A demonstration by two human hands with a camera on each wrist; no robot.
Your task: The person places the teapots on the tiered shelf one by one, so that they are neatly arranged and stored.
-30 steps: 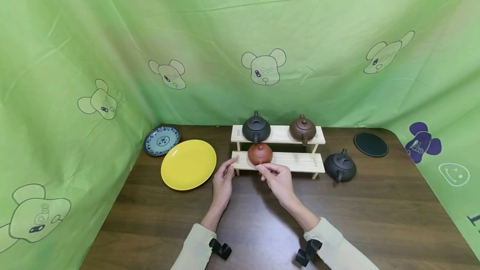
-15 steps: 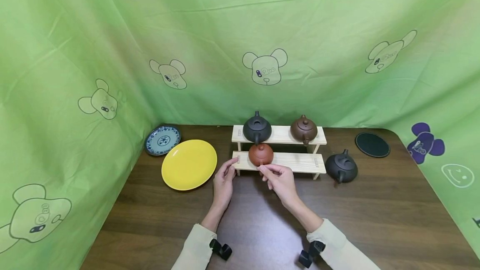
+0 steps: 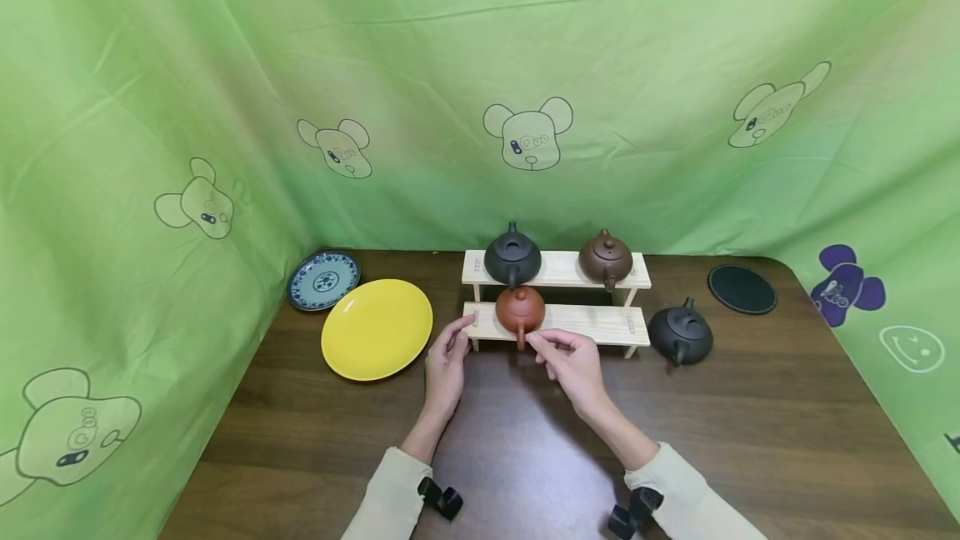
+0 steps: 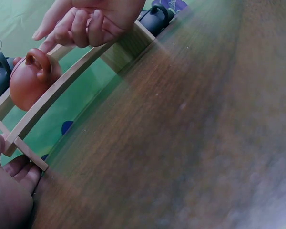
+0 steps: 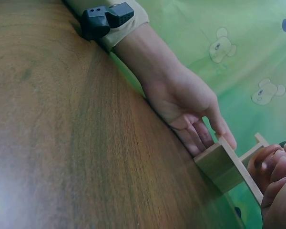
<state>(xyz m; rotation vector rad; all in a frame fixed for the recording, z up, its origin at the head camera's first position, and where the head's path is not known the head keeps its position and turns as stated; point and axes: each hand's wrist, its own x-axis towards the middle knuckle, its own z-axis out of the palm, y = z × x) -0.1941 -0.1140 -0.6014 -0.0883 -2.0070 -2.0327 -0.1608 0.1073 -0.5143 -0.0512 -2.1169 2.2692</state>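
A small reddish-brown clay teapot stands on the lower board of a two-step wooden display stand, its handle toward me. My left hand holds the stand's left end, thumb by the board and fingers at the leg, as the right wrist view shows. Just right of the teapot's handle is my right hand, thumb and forefinger close together with nothing held between them. In the left wrist view the handle is free, and a fingertip of the right hand is close behind the pot; contact cannot be told.
On the upper board stand a black teapot and a dark brown teapot. Another black teapot sits right of the stand, before a dark round coaster. A yellow plate and a blue patterned plate lie left.
My right hand has let go of the clay teapot's handle and moved slightly right, uncovering the handle. The left hand stays at the stand's left end.
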